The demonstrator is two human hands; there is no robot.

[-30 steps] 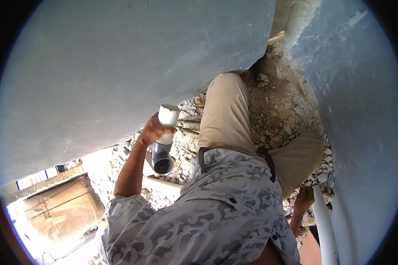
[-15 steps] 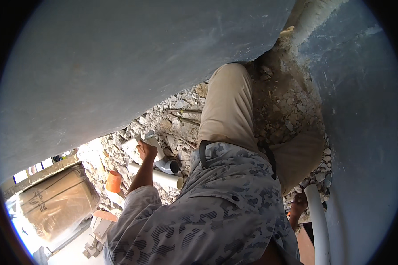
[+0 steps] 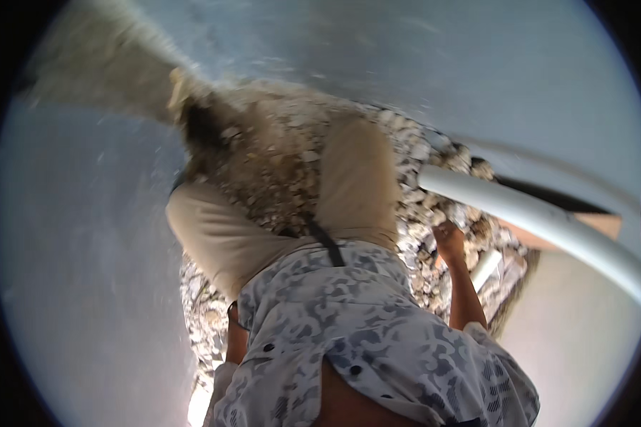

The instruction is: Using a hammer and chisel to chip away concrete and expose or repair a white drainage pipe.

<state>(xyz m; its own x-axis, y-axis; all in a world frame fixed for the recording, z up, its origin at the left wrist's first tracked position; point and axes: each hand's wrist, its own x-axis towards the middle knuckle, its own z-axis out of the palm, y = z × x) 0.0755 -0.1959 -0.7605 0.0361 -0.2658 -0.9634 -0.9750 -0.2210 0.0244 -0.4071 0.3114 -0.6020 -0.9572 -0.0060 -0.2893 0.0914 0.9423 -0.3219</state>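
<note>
Forward | right hand (image 3: 447, 238) extended over rubble (image 3: 419, 269) | near white pipe (image 3: 534, 215)

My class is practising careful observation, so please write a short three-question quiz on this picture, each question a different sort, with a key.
1. Multiple choice: What covers the ground around the right hand?
A) Grass
B) Broken stones
C) Carpet

2. True or false: In the picture, a gap shows between the right hand and the long pale pipe.

3. Short answer: Which hand cannot be made out, and what seems to hide it?

Key
1. B
2. True; the pipe's near end lies above the hand in the picture, apart from it.
3. The left hand; it seems to be behind the left thigh.
</note>
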